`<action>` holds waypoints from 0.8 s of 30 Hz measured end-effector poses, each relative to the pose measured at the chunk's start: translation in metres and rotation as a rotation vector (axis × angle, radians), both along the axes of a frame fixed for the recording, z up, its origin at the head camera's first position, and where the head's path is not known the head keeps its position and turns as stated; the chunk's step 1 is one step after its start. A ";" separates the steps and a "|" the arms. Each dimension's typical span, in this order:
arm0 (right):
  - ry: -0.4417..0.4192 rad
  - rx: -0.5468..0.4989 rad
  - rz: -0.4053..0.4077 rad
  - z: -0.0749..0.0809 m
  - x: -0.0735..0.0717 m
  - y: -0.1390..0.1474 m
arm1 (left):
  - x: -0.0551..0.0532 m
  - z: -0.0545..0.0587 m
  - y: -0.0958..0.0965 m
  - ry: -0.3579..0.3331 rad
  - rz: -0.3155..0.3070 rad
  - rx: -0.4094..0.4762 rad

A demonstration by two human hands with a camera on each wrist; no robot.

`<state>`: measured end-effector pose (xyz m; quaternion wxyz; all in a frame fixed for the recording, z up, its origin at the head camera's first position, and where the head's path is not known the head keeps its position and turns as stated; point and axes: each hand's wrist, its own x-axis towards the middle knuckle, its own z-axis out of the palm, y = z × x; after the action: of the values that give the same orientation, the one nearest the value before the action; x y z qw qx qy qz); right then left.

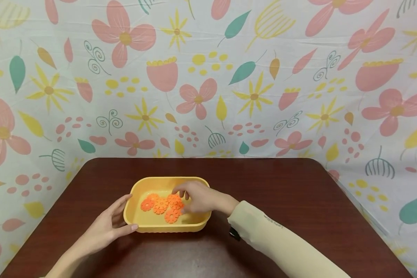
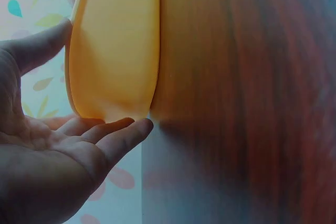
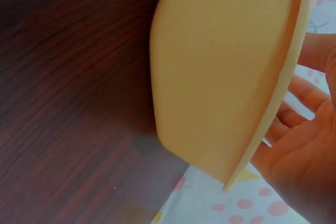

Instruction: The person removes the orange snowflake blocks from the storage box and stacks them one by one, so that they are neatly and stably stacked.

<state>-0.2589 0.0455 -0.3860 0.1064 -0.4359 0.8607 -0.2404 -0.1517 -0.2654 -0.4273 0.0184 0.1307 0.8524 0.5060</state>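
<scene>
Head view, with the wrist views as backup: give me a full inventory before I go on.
Yellow tub: one, yellow, on the table
Flower-shaped discs: at least five, overlapping, orange, inside the tub
Table: one, dark reddish-brown, beneath the tub
Floral cloth: white with pink, yellow, teal, behind the table
Small object: one, black, under the right cuff, unclear
Right sleeve: one, pale beige, forearm
Left hand: one, bare, holding the tub's left end
Right hand: one, bare, over the discs

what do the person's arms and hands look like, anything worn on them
The right arm wears a cream long sleeve with small dark lettering; a small black item shows under its cuff. The left hand and right hand are ungloved, and the visible left forearm is bare.
</scene>
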 end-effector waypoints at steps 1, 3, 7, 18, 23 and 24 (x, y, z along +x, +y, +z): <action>-0.020 -0.003 0.002 0.000 -0.001 -0.001 | 0.000 0.000 0.000 -0.009 0.000 0.015; -0.057 -0.002 0.009 -0.001 -0.003 -0.004 | 0.000 -0.001 0.000 -0.028 -0.002 0.045; -0.085 0.021 0.028 -0.005 -0.006 -0.008 | 0.000 -0.002 0.001 -0.035 -0.005 0.079; -0.068 0.066 0.075 -0.018 -0.011 -0.016 | -0.001 0.000 0.001 -0.063 -0.008 0.131; -0.042 0.075 0.090 -0.023 -0.012 -0.020 | 0.001 -0.001 0.001 -0.070 -0.005 0.140; -0.035 0.081 0.094 -0.023 -0.011 -0.021 | 0.001 -0.001 0.001 -0.073 -0.006 0.147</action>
<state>-0.2701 0.0247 -0.4094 0.1502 -0.4669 0.8463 -0.2079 -0.1507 -0.2645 -0.4281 0.0412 0.1156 0.8112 0.5717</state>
